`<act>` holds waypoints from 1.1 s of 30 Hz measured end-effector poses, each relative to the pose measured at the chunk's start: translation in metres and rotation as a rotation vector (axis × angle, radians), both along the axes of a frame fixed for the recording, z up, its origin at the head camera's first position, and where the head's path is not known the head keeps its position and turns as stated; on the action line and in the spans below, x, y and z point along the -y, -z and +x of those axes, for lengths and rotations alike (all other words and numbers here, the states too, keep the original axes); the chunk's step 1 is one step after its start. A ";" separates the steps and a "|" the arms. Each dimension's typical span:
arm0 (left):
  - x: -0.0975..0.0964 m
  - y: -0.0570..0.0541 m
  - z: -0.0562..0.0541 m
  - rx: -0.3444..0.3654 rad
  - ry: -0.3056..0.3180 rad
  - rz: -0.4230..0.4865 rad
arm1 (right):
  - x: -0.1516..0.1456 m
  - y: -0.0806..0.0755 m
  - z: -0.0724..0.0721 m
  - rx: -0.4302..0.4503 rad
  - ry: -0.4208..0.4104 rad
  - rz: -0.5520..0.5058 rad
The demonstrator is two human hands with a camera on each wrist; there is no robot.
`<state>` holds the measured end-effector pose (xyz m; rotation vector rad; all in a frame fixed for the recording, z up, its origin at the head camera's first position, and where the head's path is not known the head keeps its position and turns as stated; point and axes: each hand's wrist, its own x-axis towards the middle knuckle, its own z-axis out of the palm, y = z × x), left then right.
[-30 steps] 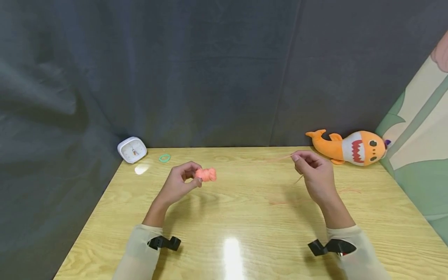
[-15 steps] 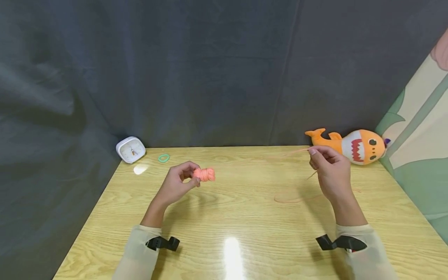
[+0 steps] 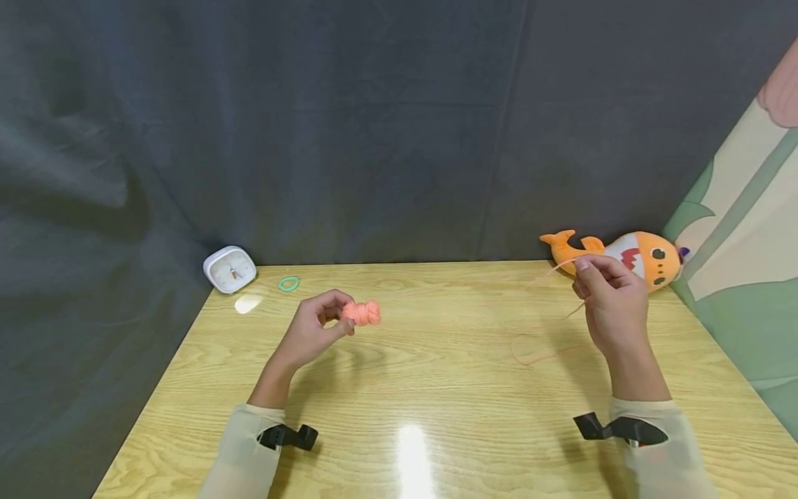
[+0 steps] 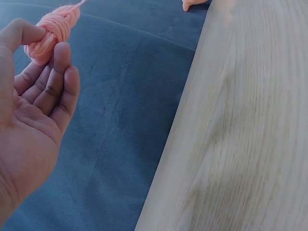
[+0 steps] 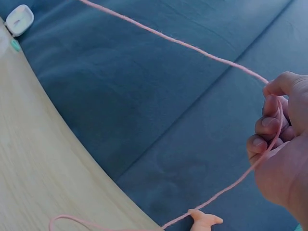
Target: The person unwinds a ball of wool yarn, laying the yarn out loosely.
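The left hand [image 3: 314,329], left of centre in the head view, grasps the yarn [image 3: 363,313], a salmon-pink bundle, between thumb and fingers, above the desk [image 3: 436,381]. The bundle's far end points right, and in the left wrist view, where it sits at upper left, a strand leaves it towards the top edge.

The right hand [image 3: 614,305], at the right of the head view, pinches the strand [image 5: 197,48]. In the right wrist view the strand slants from the top edge, left of centre, down to the fingertips at right, then hangs past the palm to the lower edge; a loop of it shows at lower left. In the head view its middle stretch is too faint to follow.

Behind the right hand, and partly hidden by it, an orange toy [image 3: 658,254] lies at the desk's back edge. At the left of the head view are a white clock [image 3: 230,270] and, just beside it, a green ring [image 3: 289,290]. A dark curtain [image 3: 374,138] fills the top.
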<state>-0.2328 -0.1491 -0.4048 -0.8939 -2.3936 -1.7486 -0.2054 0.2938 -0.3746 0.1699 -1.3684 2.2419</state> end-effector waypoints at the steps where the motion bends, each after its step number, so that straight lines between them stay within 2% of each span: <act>1: 0.000 0.000 0.000 0.000 0.005 0.002 | -0.001 -0.001 0.001 0.002 0.007 -0.003; 10: -0.001 0.001 0.000 0.003 0.005 0.017 | -0.018 -0.007 0.005 -0.023 -0.001 -0.015; 15: 0.000 0.000 0.001 0.009 0.001 0.011 | -0.029 -0.006 0.009 0.001 0.020 -0.025; 20: 0.000 -0.002 0.001 0.016 -0.001 -0.002 | -0.042 -0.002 0.008 0.024 0.051 -0.079; 33: 0.002 -0.004 0.000 0.003 0.010 0.027 | -0.075 0.011 0.007 0.173 0.130 -0.165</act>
